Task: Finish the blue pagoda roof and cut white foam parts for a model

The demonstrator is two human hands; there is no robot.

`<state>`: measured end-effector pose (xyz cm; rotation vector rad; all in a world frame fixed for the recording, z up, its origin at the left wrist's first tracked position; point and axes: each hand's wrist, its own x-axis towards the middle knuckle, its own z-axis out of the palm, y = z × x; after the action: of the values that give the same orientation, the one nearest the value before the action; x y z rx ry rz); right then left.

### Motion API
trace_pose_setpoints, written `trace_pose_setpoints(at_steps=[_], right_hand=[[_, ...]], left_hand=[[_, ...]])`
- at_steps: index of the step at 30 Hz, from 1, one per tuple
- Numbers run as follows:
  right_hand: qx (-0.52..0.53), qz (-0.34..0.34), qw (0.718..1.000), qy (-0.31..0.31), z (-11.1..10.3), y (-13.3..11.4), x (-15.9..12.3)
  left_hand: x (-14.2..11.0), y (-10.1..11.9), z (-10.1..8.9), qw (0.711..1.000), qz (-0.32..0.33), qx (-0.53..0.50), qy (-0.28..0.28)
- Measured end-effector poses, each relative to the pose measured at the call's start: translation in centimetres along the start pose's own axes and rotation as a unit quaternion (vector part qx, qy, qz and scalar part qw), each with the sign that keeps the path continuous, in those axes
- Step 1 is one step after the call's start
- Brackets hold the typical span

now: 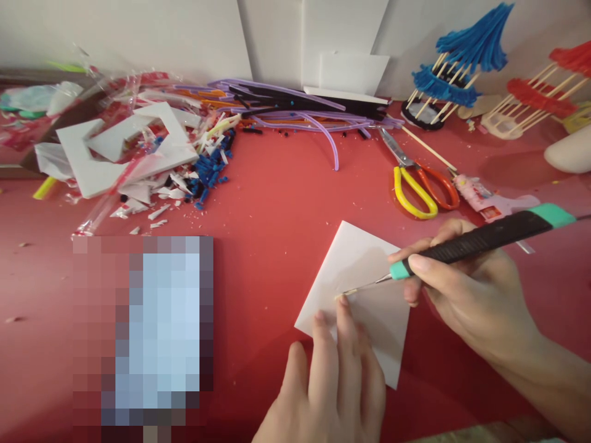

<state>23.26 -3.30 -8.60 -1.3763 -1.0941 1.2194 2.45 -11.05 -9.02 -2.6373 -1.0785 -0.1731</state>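
Note:
A white foam board square (355,264) lies on the red table (277,209). My left hand (332,381) rests flat on its near edge, fingers stretched out and pressing it down. My right hand (462,289) is closed around a craft knife (484,240) with a black handle and teal ends. The thin blade tip touches the board just ahead of my left fingertips.
Scissors (415,181) with yellow and orange handles and a pink glue gun (489,203) lie behind my right hand. White foam scraps (129,147) and blue bits pile at the left. Purple and black strips (300,111) lie at the back. Blue and red stick models (457,67) stand at right.

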Motion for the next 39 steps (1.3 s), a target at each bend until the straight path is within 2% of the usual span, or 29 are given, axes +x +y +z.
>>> trace_pose_setpoints(at_steps=[12,23,30,36,39], right_hand=[[-0.010,-0.001,1.000,0.023,-0.1,-0.1,0.1],[-0.018,-0.013,0.999,0.039,-0.4,-0.4,0.1],[-0.026,-0.015,0.998,0.060,-0.4,-0.4,0.5],[0.090,-0.054,0.993,0.051,-0.8,-1.7,1.8],[0.129,-0.079,0.986,0.070,-1.3,-2.6,2.5]], left_hand=[[0.2,-0.5,-0.3,1.000,0.025,0.002,-0.011],[0.1,-0.3,-0.2,1.000,0.016,-0.002,-0.009],[0.3,-0.8,-0.4,0.999,0.043,-0.001,-0.019],[0.7,-1.5,-0.6,0.999,0.047,-0.007,-0.014],[1.0,-2.1,-0.7,0.998,0.057,-0.023,-0.021]])
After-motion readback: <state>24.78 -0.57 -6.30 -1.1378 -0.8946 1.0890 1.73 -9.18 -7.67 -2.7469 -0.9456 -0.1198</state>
